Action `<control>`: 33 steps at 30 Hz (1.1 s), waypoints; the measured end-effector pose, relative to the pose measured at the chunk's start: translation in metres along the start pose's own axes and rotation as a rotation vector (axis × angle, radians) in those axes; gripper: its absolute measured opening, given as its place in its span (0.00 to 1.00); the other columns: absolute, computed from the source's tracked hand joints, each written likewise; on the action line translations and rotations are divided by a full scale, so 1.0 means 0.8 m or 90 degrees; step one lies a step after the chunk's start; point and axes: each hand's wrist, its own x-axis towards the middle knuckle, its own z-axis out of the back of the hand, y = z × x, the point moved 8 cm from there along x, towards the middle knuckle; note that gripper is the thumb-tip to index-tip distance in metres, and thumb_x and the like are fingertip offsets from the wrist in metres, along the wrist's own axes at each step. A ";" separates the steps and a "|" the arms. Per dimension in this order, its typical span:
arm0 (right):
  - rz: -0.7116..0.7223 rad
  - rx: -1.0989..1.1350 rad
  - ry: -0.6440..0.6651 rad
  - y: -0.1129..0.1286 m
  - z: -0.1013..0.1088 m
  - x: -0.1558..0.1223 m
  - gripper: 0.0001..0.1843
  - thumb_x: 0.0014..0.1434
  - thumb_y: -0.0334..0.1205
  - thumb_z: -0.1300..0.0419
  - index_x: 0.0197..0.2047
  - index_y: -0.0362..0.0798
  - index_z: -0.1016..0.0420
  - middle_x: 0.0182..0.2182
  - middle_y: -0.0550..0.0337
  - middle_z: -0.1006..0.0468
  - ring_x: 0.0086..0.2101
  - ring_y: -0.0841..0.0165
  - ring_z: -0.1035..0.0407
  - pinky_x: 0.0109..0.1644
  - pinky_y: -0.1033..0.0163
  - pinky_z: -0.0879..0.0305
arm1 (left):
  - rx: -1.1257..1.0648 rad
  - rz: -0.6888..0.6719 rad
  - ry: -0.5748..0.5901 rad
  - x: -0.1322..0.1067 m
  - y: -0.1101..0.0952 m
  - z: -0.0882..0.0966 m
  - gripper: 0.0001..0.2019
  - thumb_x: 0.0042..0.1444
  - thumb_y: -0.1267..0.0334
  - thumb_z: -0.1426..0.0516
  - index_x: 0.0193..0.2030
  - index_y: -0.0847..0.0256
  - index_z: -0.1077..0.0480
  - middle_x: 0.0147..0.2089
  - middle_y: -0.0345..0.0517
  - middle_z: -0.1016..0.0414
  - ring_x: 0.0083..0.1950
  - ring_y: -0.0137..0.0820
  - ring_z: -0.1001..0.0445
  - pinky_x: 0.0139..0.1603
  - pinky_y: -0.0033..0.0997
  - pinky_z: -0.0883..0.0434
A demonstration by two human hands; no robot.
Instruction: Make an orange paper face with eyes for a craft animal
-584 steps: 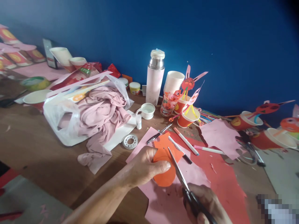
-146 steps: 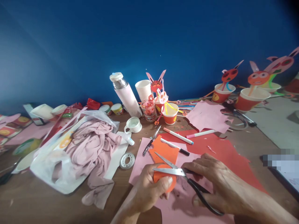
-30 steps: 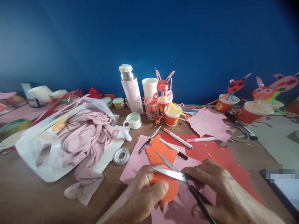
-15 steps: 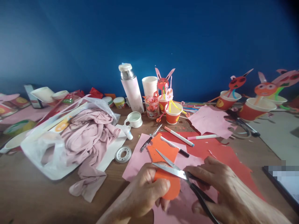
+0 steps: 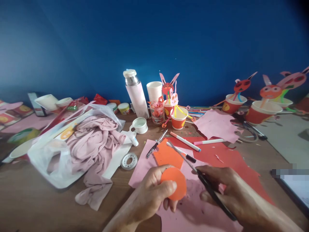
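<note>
My left hand pinches a round orange paper disc between thumb and fingers. My right hand holds black-handled scissors, their narrow shut blades reaching up and left across the papers. The blade tips lie near an orange paper offcut. Both hands are above a pink paper sheet, which overlaps a red paper sheet. A black pen and a white marker with a black cap lie on the papers just beyond the hands.
A white plastic bag holding pink cloth fills the table's left. Behind stand a steel-topped flask, stacked paper cups, and decorated cup figures. A tape roll lies nearby; a blue wall rises behind.
The scissors have come off the orange disc's edge and their blades are now shut, with the right hand drawn slightly right. The disc stays in my left hand, now fully visible.
</note>
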 end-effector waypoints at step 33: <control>-0.056 -0.291 -0.220 -0.047 0.050 0.011 0.16 0.53 0.44 0.46 0.45 0.53 0.30 0.34 0.59 0.18 0.32 0.60 0.24 0.30 0.62 0.32 | -0.436 -0.048 -0.071 0.013 0.008 0.020 0.23 0.60 0.50 0.56 0.45 0.71 0.34 0.36 0.59 0.25 0.30 0.34 0.26 0.23 0.28 0.33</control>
